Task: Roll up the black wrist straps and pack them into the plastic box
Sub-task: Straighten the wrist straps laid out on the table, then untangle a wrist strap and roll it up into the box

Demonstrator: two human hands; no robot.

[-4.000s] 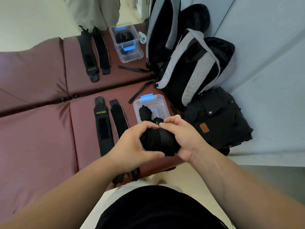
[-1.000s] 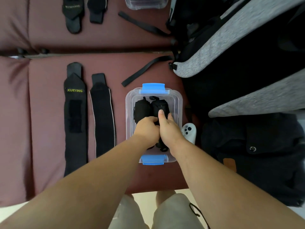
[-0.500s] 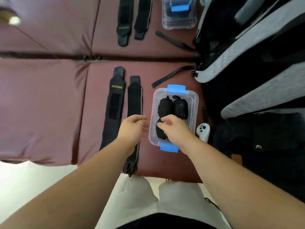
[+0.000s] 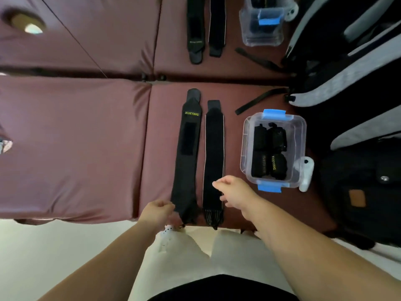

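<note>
Rolling the labelled strap (image 4: 187, 170), flat on the bench (image 4: 86, 148) near the plastic box (image 4: 302, 135), start tight and square at its near end; your right hand (image 4: 235, 192) hovers, grip open, while the grip of your left hand (image 4: 159, 210) there is unclear.

XUEYING strap (image 4: 187, 153) and plain strap (image 4: 213, 153) lie flat side by side on the maroon pad (image 4: 76, 137). Left hand (image 4: 158, 211) curls at the XUEYING strap's near end, grip unclear tbh; right hand (image 4: 235, 192) hangs relaxed over the plain one. Plastic box (image 4: 301, 131) nearby holds four rolled straps (image 4: 269, 153).
</note>
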